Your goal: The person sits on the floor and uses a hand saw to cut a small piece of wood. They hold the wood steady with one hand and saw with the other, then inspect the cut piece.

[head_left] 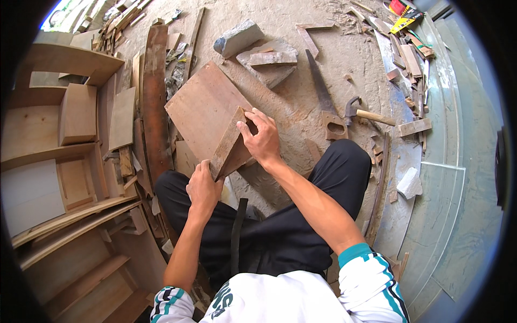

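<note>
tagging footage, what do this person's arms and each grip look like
The left grip and right grip are bare hands, no gloves visible. Left forearm and right forearm are bare too. The left sleeve and right sleeve are short, white, with teal and black stripes; the right has a teal cuff.

Bold dark-green lettering (222,295) runs at a slant on the front of the white shirt (285,299) – only a short piece of it shows – with a small dark mark (217,312) just beside it. Black markings on the yellow part of a yellow, red and black item (406,21) at upper right are too small to read.
</note>
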Available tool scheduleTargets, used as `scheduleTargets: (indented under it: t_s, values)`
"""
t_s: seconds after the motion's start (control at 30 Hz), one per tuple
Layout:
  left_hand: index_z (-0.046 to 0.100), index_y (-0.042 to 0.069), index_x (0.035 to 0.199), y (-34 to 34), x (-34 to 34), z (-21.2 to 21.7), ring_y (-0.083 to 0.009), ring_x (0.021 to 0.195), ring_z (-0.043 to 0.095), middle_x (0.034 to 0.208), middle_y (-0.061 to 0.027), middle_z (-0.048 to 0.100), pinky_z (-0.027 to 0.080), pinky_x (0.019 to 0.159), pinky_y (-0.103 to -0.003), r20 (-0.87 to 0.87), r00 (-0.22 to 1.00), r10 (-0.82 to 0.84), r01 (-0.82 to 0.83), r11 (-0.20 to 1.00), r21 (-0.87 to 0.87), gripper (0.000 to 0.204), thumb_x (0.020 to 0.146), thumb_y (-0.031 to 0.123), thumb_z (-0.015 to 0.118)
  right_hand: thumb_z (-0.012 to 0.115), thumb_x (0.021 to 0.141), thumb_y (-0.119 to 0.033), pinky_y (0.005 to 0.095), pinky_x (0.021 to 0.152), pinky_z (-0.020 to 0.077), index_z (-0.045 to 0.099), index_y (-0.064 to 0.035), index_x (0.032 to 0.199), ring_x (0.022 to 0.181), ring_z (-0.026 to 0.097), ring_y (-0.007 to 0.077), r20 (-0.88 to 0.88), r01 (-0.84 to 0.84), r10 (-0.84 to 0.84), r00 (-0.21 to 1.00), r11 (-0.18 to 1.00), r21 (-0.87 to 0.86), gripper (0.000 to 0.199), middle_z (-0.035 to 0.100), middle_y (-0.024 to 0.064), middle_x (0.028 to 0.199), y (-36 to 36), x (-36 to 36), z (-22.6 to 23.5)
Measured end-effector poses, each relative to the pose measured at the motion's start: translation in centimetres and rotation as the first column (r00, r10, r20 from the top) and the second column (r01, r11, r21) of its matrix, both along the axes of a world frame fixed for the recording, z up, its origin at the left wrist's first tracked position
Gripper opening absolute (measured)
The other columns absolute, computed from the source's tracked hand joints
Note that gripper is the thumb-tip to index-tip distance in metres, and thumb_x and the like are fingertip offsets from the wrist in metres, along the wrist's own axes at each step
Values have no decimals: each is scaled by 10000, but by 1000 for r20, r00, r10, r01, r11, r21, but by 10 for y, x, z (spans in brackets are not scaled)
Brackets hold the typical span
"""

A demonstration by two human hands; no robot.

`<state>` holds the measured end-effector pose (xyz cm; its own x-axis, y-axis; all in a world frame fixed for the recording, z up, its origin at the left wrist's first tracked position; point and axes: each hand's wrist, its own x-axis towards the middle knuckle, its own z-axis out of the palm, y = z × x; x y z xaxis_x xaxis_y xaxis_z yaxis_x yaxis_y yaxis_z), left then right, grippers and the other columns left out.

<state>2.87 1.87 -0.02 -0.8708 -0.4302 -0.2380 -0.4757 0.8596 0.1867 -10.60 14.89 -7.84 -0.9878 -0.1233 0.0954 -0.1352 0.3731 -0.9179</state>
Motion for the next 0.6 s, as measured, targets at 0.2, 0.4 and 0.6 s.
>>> scheduleTargets:
  t_s: [0.2, 0.4, 0.6]
  values:
    - [593, 39, 1223, 2, 1, -3, -389, 1060, 663, 1154, -171, 681, 533, 869, -471, -6, 999, 36, -36, 999, 5, 555, 731, 148, 827, 738, 878, -301, 459, 1065, 438, 725, -32, 1166, 1206, 571, 381, 1, -9, 9, 1000, 1000, 13, 394, 639, 220, 1302, 0, 0, 1]
    - [628, 36, 1206, 2, -1, 0, -372, 1058, 671, 1155, -170, 690, 536, 872, -458, -17, 999, 43, -43, 999, 19, 548, 717, 159, 845, 737, 886, -304, 462, 1069, 433, 717, -21, 1170, 1214, 570, 383, 2, -16, 16, 1000, 1000, 20, 402, 640, 220, 1300, 0, 1, 1]
    - [658, 5, 1156, -6, 0, -2, -371, 1016, 683, 1099, -185, 705, 540, 860, -439, -67, 998, 4, -1, 999, 38, 546, 685, 175, 877, 726, 907, -311, 457, 1076, 427, 709, -11, 1170, 1225, 570, 380, 2, -19, 19, 1000, 999, 28, 399, 643, 212, 1305, 0, 0, 1]
